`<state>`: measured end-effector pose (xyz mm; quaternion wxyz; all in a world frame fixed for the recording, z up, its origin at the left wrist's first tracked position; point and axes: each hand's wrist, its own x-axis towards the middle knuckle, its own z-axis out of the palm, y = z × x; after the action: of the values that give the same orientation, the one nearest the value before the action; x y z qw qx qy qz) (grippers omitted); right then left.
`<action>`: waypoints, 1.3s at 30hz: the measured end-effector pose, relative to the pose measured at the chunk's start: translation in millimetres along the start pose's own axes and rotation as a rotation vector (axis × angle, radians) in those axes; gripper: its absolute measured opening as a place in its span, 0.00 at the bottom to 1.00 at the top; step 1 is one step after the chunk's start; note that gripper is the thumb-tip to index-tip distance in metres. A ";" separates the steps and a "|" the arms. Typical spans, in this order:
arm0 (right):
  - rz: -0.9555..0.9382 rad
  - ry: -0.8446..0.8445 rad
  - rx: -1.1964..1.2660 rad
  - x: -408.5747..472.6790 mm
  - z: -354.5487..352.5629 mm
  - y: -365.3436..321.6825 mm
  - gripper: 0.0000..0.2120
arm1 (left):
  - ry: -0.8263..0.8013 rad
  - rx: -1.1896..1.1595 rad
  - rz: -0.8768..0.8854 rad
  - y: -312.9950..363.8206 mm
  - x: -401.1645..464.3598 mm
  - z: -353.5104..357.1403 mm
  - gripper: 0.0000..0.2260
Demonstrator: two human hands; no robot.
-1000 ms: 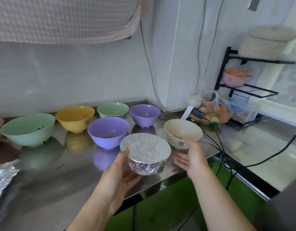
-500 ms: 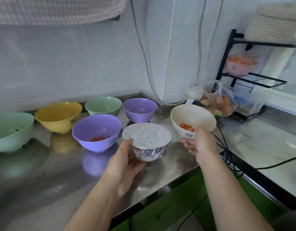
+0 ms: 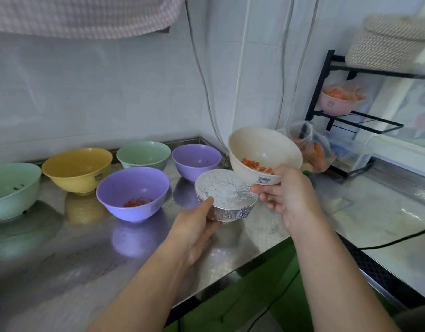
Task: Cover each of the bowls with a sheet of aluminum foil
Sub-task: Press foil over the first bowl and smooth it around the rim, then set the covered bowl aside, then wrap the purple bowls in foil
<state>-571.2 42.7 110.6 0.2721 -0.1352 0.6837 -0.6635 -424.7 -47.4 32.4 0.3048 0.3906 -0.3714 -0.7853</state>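
Above the steel counter (image 3: 63, 255), at the centre of the head view, the left hand (image 3: 194, 226) cupped the foil-covered bowl (image 3: 227, 195), thumb on its rim. At two o'clock of it the right hand (image 3: 285, 195) gripped the tilted cream bowl (image 3: 264, 154) holding orange pieces, raised and overlapping the foil top.
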 end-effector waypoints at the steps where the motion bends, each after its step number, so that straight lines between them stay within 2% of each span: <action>1: 0.007 -0.028 -0.004 -7.3 2.9 -2.4 0.12 | -0.007 0.002 0.000 0.1 -2.3 -3.7 0.10; 4: 0.024 -0.108 -0.016 -28.1 12.0 -7.5 0.12 | 0.023 0.003 0.015 5.8 -20.0 -15.7 0.06; 7: 0.030 -0.200 -0.026 -51.6 22.2 -9.2 0.12 | 0.077 0.059 0.078 14.5 -42.2 -34.1 0.09; 12: 0.069 -0.373 -0.081 -96.5 44.6 1.7 0.15 | 0.189 0.068 0.317 36.8 -84.4 -71.6 0.09; 16: 0.134 -0.503 -0.148 -133.8 72.7 32.7 0.15 | 0.225 0.165 0.503 41.2 -130.5 -121.6 0.13; 22: 0.267 -0.641 -0.231 -179.1 121.3 100.9 0.15 | 0.221 0.136 0.455 15.5 -166.3 -214.6 0.16; 26: 0.279 -0.651 -0.274 -185.6 138.8 120.0 0.14 | 0.242 0.103 0.440 2.5 -167.3 -243.9 0.15; 30: 0.236 -0.624 -0.277 -183.0 148.8 117.0 0.12 | 0.275 0.111 0.434 7.3 -157.9 -251.1 0.12; 33: 0.168 -0.567 -0.275 -181.2 151.4 114.2 0.15 | 0.263 0.119 0.411 15.6 -152.4 -252.6 0.12; 34: 0.082 -0.501 -0.309 -182.6 149.5 115.1 0.16 | 0.250 0.122 0.403 17.4 -151.3 -254.7 0.12; 36: -0.223 -0.300 -0.435 -197.0 139.1 115.2 0.15 | 0.214 0.137 0.399 19.3 -150.7 -262.3 0.12; 37: -0.335 -0.272 -0.494 -212.0 131.9 114.2 0.13 | 0.194 0.142 0.402 19.3 -151.0 -266.7 0.13; 38: -0.366 -0.354 -0.563 -228.1 126.9 117.4 0.13 | 0.179 0.146 0.406 19.4 -150.8 -271.4 0.13; 39: -0.293 -0.526 -0.644 -248.0 124.9 120.1 0.15 | 0.172 0.150 0.410 19.8 -150.1 -276.3 0.14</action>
<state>-279.0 83.9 44.2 0.2840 -0.4729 0.7366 -0.3913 -112.6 -38.0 -9.1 0.4585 0.3938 -0.4732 -0.6409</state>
